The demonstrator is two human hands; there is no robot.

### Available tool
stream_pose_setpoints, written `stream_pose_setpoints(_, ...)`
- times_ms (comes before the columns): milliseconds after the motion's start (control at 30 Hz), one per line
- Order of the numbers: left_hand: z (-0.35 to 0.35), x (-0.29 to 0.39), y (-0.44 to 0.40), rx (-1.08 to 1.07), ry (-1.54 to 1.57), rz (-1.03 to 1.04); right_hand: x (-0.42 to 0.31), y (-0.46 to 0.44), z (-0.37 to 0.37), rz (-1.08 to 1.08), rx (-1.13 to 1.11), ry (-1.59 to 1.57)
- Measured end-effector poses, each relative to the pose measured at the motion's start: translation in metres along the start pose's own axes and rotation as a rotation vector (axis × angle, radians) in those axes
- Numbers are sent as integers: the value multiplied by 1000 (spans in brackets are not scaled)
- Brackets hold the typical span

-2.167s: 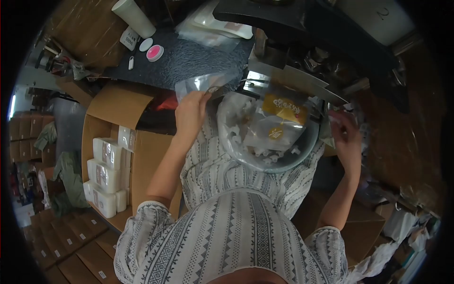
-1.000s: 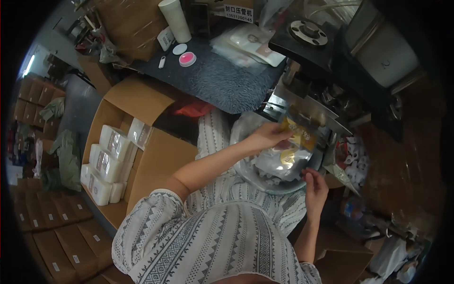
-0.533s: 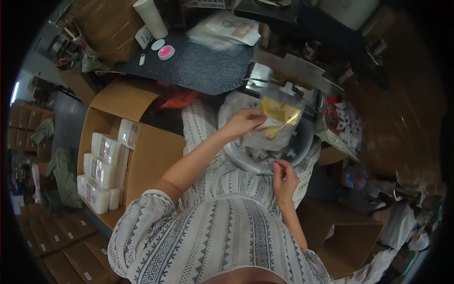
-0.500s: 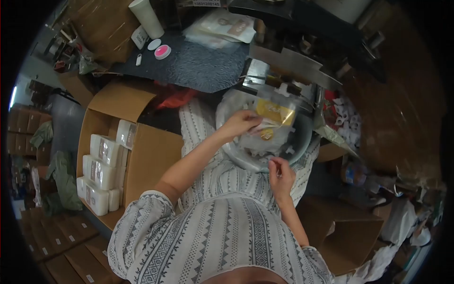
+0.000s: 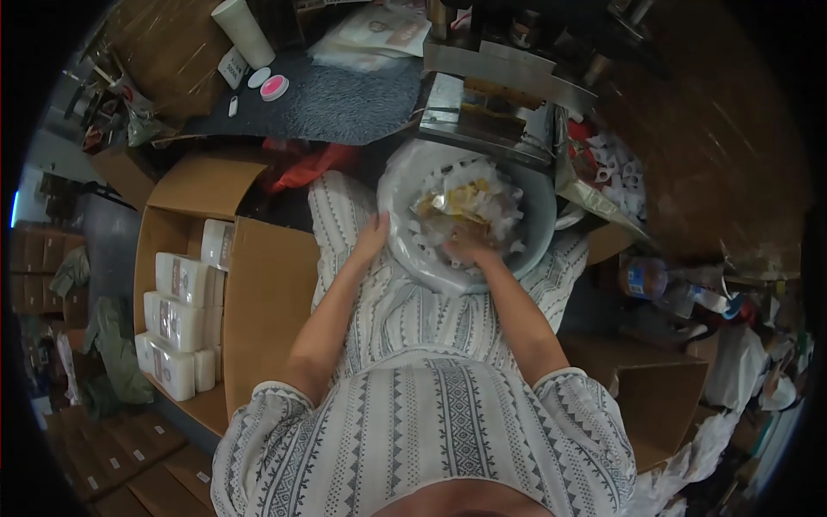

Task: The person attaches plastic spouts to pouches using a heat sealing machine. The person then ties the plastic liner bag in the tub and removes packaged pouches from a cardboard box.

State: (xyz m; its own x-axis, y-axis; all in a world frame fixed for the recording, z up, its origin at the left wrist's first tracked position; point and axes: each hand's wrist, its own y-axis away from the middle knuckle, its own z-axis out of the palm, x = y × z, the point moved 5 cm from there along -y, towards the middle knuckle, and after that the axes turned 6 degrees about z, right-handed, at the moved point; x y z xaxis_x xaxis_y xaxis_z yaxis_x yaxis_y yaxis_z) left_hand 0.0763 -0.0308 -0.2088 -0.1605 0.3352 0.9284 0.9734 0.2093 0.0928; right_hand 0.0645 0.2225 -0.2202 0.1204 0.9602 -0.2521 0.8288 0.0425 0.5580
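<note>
A pale plastic-lined basin (image 5: 540,237) rests on the lap. In it lies a heap of white and clear plastic scraps (image 5: 504,194), with a shiny gold-printed plastic piece (image 5: 469,198) on top. My left hand (image 5: 374,237) is at the basin's left side, its fingers closed on the rim. My right hand (image 5: 469,248) reaches into the basin at the near side of the heap. Its fingers are blurred and partly hidden among the scraps, so I cannot make out whether they grip anything.
A metal press (image 5: 491,112) stands just beyond the basin. At the left, an open carton (image 5: 271,302) contains white packs (image 5: 179,280). Printed bags (image 5: 379,34) and a pink round tin (image 5: 274,87) lie on the dark worktop (image 5: 345,99). White offcuts (image 5: 616,172) fill a bag at right.
My left hand has let go of the gold-printed plastic and moved left to the basin's rim. The gold piece now lies on the heap. My right hand has moved into the basin.
</note>
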Motion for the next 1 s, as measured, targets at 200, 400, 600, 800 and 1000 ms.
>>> stream_pose_setpoints(200, -12, 58, 14, 2, -583, 89, 45, 65, -80, -336, 789, -411)
stream_pose_setpoints(400, 20, 139, 48, -179, -611, 417, 155, 74, -85, 63, 1135, -505)
stream_pose_setpoints(600, 82, 214, 64, -303, -402, 755, 191, 8, -30, 114, 581, -1148)
stream_pose_setpoints(800, -11, 255, 64, -146, 322, 382, 172, 39, -45, 139, 449, -1190)
stream_pose_setpoints(1000, -154, 206, 63, 497, 581, 358, 192, 23, -51, 242, 602, -968)
